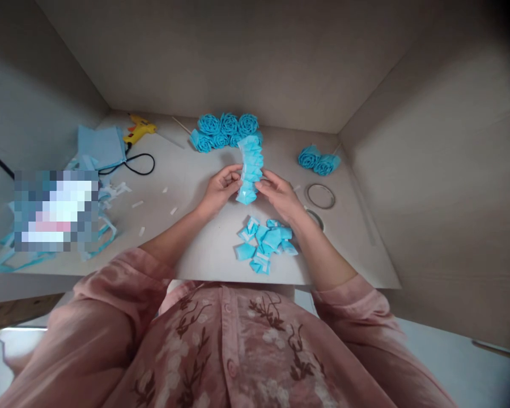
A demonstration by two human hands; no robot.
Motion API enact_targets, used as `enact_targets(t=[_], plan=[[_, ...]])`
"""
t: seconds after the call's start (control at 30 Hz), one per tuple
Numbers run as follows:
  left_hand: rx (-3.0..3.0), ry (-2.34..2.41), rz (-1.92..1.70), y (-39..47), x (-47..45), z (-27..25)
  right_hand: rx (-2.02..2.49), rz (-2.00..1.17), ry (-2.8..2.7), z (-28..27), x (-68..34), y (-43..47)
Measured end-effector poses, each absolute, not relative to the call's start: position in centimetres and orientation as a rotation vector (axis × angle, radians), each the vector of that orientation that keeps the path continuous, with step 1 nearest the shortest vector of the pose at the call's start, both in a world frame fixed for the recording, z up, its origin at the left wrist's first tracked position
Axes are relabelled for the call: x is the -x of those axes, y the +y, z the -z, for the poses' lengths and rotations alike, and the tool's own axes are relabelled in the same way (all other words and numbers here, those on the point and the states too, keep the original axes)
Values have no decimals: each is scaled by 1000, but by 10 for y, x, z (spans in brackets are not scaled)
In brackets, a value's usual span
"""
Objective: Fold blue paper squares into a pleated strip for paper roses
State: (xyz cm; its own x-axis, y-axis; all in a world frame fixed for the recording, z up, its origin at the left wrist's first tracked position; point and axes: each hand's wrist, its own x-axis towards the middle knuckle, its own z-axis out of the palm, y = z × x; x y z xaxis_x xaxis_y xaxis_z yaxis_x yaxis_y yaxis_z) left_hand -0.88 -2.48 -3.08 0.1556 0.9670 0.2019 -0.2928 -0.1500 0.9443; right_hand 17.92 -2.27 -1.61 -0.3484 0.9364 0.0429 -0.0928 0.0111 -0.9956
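A strip of overlapping folded blue petals (251, 167) stands roughly upright over the middle of the table, between my two hands. My left hand (221, 188) pinches its left edge low down, thumb and fingers closed on it. On the opposite edge, my right hand (280, 195) grips the strip between thumb and fingers. Just below, a loose heap of folded blue petals (267, 241) lies on the table. Behind the strip, several blue rosettes (221, 131) sit in a cluster, partly covered by its upper end.
At the back left lie a yellow glue gun (139, 130) with a black cable and blue fabric sheets (100, 146). White scraps (138, 204) and a pixelated bright object (55, 209) are left. Two blue rosettes (318, 160) and a ring (334, 199) lie right. Box-like walls surround the table.
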Motion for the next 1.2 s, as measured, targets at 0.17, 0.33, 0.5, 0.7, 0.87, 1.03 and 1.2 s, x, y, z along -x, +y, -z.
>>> enact_targets(t=[0.17, 0.33, 0.5, 0.7, 0.87, 1.03, 1.2], plan=[[-1215, 785, -1329, -26, 8, 30, 903, -1498, -1451, 17, -175, -24], [-1196, 769, -1269, -26, 8, 31, 927, -1397, -1462, 18, -178, -21], [-1222, 756, -1230, -22, 9, 37, 959, -1354, -1516, 16, -180, -22], [-1237, 781, -1265, -20, 9, 40, 915, -1370, -1509, 14, -180, -23], [-1229, 760, -1268, -21, 8, 39, 914, -1397, -1515, 18, -178, -22], [-1250, 748, -1267, -20, 9, 41, 900, -1395, -1560, 17, -180, -22], [-1240, 760, -1261, -22, 9, 39, 900, -1365, -1484, 14, -181, -22]])
